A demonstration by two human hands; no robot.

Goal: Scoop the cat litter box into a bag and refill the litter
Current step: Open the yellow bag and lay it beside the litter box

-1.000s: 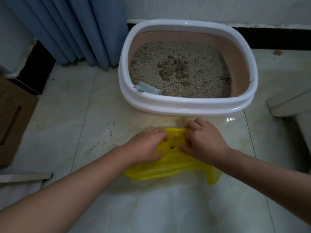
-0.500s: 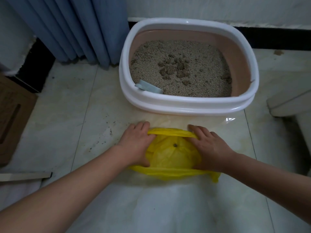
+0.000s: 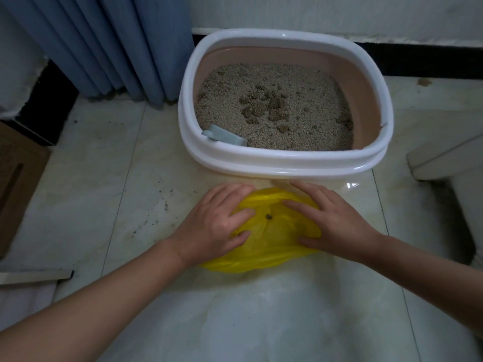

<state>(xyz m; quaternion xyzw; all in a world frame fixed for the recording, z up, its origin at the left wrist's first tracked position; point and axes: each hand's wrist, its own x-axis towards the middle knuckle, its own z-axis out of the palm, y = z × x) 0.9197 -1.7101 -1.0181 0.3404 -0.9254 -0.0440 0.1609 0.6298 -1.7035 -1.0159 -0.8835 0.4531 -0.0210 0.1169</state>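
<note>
A yellow plastic bag (image 3: 274, 231) lies on the tiled floor just in front of the litter box (image 3: 285, 160), a white-rimmed tub with a pink inside. My left hand (image 3: 217, 226) rests on the bag's left side and my right hand (image 3: 334, 226) on its right side, fingers spread over the plastic with the bag's mouth between them. A small dark speck sits in the middle of the bag. The box holds grey-beige litter (image 3: 308, 121) with several darker clumps (image 3: 271, 105) near its middle. A pale grey scoop (image 3: 224, 134) lies in the litter at the near left corner.
Blue curtains (image 3: 109, 45) hang at the back left. A brown cardboard piece (image 3: 18, 178) lies at the left edge. A white object (image 3: 449, 158) stands at the right. Litter grains (image 3: 167, 202) are scattered on the floor left of the bag.
My hands went from pinching the crumpled bag together to lying spread apart on its two sides. The bag now lies wider and rounder on the floor.
</note>
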